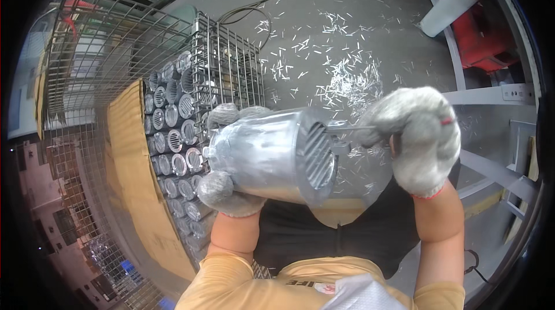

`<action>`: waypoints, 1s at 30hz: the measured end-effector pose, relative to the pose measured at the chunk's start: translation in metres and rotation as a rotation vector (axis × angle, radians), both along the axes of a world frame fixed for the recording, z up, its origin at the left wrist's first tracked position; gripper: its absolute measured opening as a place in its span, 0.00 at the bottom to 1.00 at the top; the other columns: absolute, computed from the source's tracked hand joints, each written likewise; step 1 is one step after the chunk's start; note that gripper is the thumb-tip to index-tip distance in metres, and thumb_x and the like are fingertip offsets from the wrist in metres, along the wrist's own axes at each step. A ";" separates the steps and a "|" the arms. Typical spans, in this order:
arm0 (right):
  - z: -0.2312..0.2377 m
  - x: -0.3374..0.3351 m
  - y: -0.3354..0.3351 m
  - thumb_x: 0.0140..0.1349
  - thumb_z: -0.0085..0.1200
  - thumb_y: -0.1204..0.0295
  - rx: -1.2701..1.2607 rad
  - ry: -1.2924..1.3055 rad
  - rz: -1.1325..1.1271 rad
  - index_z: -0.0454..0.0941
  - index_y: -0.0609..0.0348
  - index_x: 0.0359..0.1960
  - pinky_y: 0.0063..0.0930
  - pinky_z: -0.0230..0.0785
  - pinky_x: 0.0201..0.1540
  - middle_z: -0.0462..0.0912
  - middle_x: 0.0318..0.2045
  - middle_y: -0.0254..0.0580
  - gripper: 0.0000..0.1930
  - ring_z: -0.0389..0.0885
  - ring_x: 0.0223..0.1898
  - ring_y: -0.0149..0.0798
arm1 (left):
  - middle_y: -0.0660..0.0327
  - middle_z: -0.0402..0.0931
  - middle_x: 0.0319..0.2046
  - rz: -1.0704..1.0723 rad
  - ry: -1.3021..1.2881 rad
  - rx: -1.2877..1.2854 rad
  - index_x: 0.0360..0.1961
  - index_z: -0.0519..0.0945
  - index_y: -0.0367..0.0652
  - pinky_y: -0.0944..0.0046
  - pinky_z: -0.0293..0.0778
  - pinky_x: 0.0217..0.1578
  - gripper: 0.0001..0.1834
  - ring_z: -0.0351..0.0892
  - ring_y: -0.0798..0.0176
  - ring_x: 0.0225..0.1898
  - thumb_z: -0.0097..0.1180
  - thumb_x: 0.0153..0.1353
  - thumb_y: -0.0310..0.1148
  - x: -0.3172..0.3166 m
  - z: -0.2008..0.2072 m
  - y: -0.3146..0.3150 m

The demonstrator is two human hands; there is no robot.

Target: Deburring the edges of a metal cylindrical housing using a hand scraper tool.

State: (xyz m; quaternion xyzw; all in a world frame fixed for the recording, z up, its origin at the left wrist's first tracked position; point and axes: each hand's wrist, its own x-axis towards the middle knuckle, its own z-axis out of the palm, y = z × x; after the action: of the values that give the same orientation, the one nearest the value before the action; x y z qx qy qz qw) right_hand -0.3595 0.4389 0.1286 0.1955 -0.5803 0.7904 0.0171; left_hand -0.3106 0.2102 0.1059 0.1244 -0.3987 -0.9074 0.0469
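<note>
A silver metal cylinder [260,154] lies on its side in front of my body, its slotted, grille-like end turned to the right. My left hand [222,193], in a grey-white knitted glove, is closed round the cylinder's left part, with the thumb below and fingers above. Gloved as well, my right hand [425,136] pinches a thin metal rod tool [351,128]. Its tip reaches the upper right rim of the slotted end; whether it goes into a slot I cannot tell. The glove hides the tool's other end.
At the left stands a wire cage [228,50] with stacked slotted cylinders [171,114] and a cardboard sheet [130,160]. Thin metal slivers [352,79] litter the floor. Farther off lies a dark cable [248,8]. A white roll [448,6] and a metal frame [488,96] are at the right.
</note>
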 end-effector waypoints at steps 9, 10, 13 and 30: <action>0.003 -0.010 0.000 0.80 0.40 0.59 -0.093 -0.176 -0.105 0.74 0.63 0.40 0.26 0.74 0.25 0.80 0.28 0.45 0.19 0.79 0.23 0.35 | 0.47 0.72 0.58 0.001 -0.009 0.041 0.66 0.64 0.47 0.44 0.75 0.63 0.51 0.75 0.43 0.59 0.69 0.38 0.49 -0.008 0.007 -0.005; 0.006 -0.009 0.003 0.80 0.38 0.56 -0.075 -0.189 -0.115 0.72 0.60 0.39 0.28 0.71 0.23 0.78 0.25 0.46 0.20 0.76 0.21 0.37 | 0.47 0.72 0.58 0.038 -0.024 0.059 0.66 0.64 0.47 0.44 0.75 0.63 0.51 0.75 0.43 0.60 0.69 0.38 0.50 -0.007 0.008 -0.005; -0.005 -0.003 0.005 0.80 0.41 0.59 -0.171 -0.170 -0.083 0.75 0.64 0.39 0.27 0.76 0.27 0.82 0.28 0.44 0.19 0.82 0.24 0.34 | 0.49 0.72 0.58 0.046 0.003 0.051 0.67 0.63 0.48 0.44 0.75 0.64 0.53 0.75 0.45 0.60 0.70 0.38 0.53 -0.004 0.005 -0.008; 0.017 0.006 -0.014 0.77 0.47 0.64 0.451 0.028 0.054 0.79 0.63 0.39 0.25 0.75 0.32 0.84 0.28 0.40 0.14 0.81 0.27 0.29 | 0.46 0.72 0.61 -0.069 0.123 -0.229 0.67 0.65 0.34 0.48 0.71 0.66 0.70 0.74 0.50 0.63 0.51 0.40 0.88 -0.003 -0.021 -0.018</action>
State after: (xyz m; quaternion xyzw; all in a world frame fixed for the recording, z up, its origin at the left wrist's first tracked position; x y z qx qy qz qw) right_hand -0.3534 0.4254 0.1453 0.2208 -0.7367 0.6379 -0.0400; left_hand -0.3134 0.1926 0.0846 0.0487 -0.5000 -0.8630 0.0538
